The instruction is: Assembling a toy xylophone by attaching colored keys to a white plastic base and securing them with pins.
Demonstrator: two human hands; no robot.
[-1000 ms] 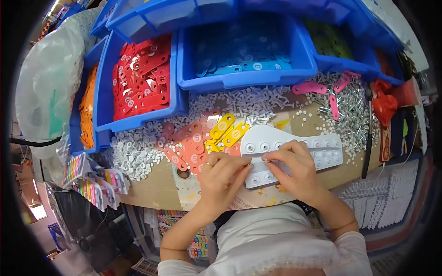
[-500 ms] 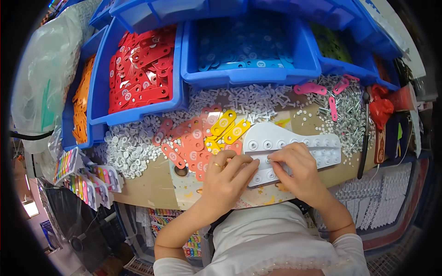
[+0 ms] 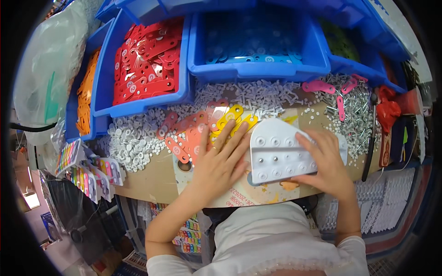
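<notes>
A white plastic board point(image 3: 285, 157) with raised round sockets in rows lies in front of me. Two small shiny pins point(image 3: 276, 159) sit at the left of its middle row. My right hand point(image 3: 328, 161) grips the board's right part, thumb at the near edge and fingers over the top. Left of the board, my left hand point(image 3: 218, 163) is spread flat, its fingertips over yellow plastic strips point(image 3: 235, 112) with holes. Coral-pink strips point(image 3: 182, 150) lie beside and partly under that hand. Whether the left fingers press on a strip cannot be seen.
Blue bins hold red strips point(image 3: 147, 60), light blue strips point(image 3: 258, 58) and orange strips point(image 3: 86, 96). White round caps point(image 3: 131, 142), white rivets point(image 3: 264, 93) and metal pins point(image 3: 354, 115) are heaped along the table. Bright pink strips point(image 3: 318, 87) lie at right. Colourful assembled pieces point(image 3: 87, 168) hang at the left edge.
My left hand has left the board's edge and opened out over the yellow strips. My right hand has moved from the middle row to the board's right side. The board appears slightly turned.
</notes>
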